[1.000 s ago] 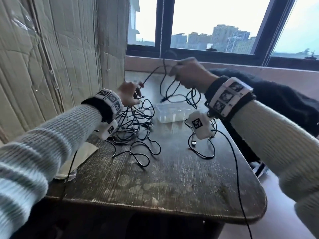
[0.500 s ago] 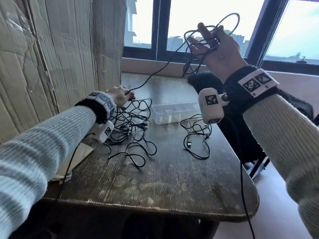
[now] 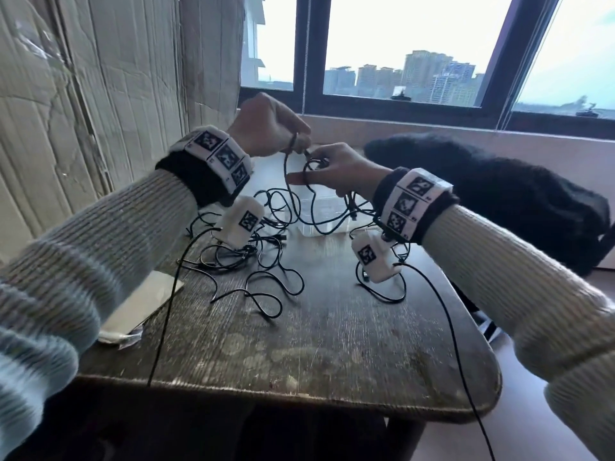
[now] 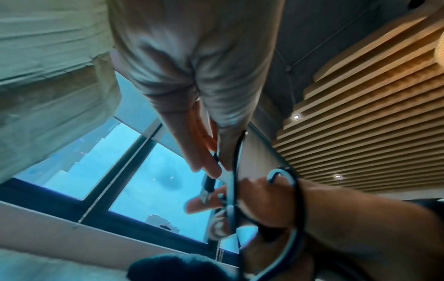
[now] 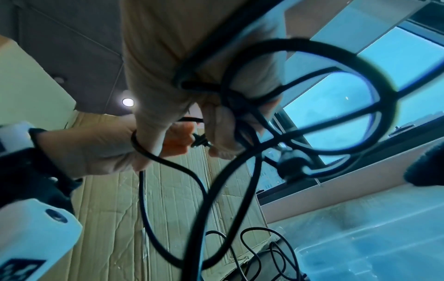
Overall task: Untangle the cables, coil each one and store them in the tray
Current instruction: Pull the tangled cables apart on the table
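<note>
Above the far part of the table my two hands meet. My left hand (image 3: 297, 141) pinches a black cable (image 3: 289, 181) near its plug end (image 4: 206, 192). My right hand (image 3: 316, 173) grips several loops of the same black cable (image 5: 310, 91), gathered in its curled fingers. The cable hangs from both hands over the clear plastic tray (image 3: 327, 207). A tangle of black cables (image 3: 253, 251) lies on the table below my left wrist. Another loose black cable (image 3: 386, 291) lies below my right wrist.
The dark wooden table (image 3: 299, 354) has a rounded front edge. Cardboard sheets (image 3: 100, 94) stand along the left. A flat paper packet (image 3: 139, 307) lies at the table's left edge. A dark garment (image 3: 499, 194) sits at the right, a window behind.
My right hand has come down from in front of the window with its loops. My left hand has risen from the tangle, and the two now meet above the tray.
</note>
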Demonstrator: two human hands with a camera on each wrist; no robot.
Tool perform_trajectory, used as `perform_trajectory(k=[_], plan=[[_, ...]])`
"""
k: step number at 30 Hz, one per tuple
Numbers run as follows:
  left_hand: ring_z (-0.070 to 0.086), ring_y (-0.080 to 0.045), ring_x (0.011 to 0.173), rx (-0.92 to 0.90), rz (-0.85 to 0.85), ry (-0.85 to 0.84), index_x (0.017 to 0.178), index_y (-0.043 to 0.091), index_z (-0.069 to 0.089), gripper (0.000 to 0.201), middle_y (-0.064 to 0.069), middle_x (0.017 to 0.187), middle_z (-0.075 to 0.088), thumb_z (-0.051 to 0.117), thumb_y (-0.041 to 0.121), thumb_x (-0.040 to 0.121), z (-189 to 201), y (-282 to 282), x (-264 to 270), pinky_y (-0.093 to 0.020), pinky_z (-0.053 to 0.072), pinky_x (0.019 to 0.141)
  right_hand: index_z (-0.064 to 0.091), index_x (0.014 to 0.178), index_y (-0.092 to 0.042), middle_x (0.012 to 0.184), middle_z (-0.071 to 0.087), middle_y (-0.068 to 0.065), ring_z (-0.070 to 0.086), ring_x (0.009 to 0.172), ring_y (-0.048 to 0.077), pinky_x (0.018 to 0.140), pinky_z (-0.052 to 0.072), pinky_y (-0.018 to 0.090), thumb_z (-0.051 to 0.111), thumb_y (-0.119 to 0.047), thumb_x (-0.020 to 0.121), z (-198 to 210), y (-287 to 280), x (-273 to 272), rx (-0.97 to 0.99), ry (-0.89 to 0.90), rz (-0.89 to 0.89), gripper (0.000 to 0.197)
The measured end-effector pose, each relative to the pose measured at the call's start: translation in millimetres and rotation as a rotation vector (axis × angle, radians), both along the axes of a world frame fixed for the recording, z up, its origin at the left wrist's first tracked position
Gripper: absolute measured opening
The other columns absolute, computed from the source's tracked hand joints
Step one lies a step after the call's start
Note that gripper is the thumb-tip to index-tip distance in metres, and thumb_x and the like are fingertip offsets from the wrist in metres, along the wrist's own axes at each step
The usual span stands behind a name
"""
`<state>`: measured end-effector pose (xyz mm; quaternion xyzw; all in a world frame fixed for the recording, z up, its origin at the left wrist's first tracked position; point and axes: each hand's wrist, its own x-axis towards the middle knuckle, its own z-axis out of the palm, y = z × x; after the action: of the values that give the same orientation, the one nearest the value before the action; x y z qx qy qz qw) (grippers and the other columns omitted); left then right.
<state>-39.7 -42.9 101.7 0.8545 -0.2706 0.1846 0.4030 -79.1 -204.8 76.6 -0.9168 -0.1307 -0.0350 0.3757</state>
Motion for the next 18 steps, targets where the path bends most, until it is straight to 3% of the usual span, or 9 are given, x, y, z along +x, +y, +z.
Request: perform_trajectory(k=[2,6,9,12,15,17,18], plan=[[0.067,0.004,0.067,0.000,-0.026,-0.029,0.093,0.023,0.075,0.024,0.015,0.077,0.071,0.083,0.025,0.071,5.8,-6.6,-8.9,-0.008,0.050,0.061,0.053,0.132,-0.022,0.076,0.045,-0.007,0.037,0.053,0.008,0.043,0.036,0.021,0.080,-0.050,0.068,0.4,1.9,-1.0,0.046,-0.009,0.011,0.075],[0.068,0.004,0.073,0.047,-0.171,-0.036,0.095,0.021,0.075,0.025,0.017,0.082,0.071,0.082,0.016,0.071,7.9,-11.8,-24.4,-0.011,0.052,0.067,0.065,0.092,-0.030,0.065,0.041,-0.006,0.036,0.050,0.008,0.041,0.032,0.020,0.073,-0.044,0.080,1.2,-12.5,-4.8,0.054,-0.031,0.016,0.020],[0.069,-0.001,0.077,0.058,-0.250,0.005,0.098,0.016,0.074,0.027,0.014,0.086,0.072,0.081,0.016,0.072,-0.5,-21.9,-33.6,-0.018,0.056,0.070,0.066,0.092,-0.027,0.069,0.054,-0.005,0.036,0.045,0.007,0.038,0.029,0.017,0.062,-0.034,0.091,-3.0,-36.1,-5.9,0.006,0.031,-0.042,0.008],[0.070,-0.010,0.086,0.130,-0.253,0.111,0.113,0.009,0.067,0.034,0.007,0.098,0.071,0.074,0.019,0.081,-16.0,-37.5,-31.6,-0.025,0.059,0.065,0.056,0.080,-0.020,0.078,0.062,0.002,0.034,0.044,0.010,0.036,0.026,0.014,0.053,-0.035,0.096,-5.3,-69.5,-11.5,-0.089,0.109,-0.154,0.022],[0.063,-0.013,0.101,0.499,-0.154,0.127,0.123,0.010,0.060,0.037,0.000,0.118,0.065,0.064,0.026,0.090,-43.9,-58.0,-28.4,-0.008,0.046,0.059,0.050,0.074,-0.012,0.068,0.054,0.002,0.037,0.045,0.013,0.039,0.029,0.020,0.046,-0.033,0.097,-3.9,-107.2,-18.8,-0.258,0.181,-0.284,0.032],[0.059,-0.011,0.105,0.717,-0.228,0.139,0.123,0.015,0.061,0.034,0.003,0.122,0.062,0.062,0.026,0.091,-67.7,-77.2,-36.2,-0.005,0.041,0.065,0.050,0.075,-0.009,0.069,0.052,0.006,0.039,0.047,0.015,0.046,0.031,0.025,0.044,-0.035,0.096,-4.9,-128.4,-20.5,-0.305,0.193,-0.335,0.034],[0.057,-0.013,0.110,0.790,-0.336,0.150,0.124,0.017,0.062,0.033,0.002,0.125,0.061,0.062,0.025,0.091,-78.3,-88.7,-41.1,-0.011,0.043,0.075,0.051,0.077,-0.008,0.072,0.052,0.009,0.040,0.049,0.016,0.048,0.031,0.027,0.044,-0.036,0.095,-6.4,-136.5,-19.8,-0.274,0.191,-0.358,0.034]])
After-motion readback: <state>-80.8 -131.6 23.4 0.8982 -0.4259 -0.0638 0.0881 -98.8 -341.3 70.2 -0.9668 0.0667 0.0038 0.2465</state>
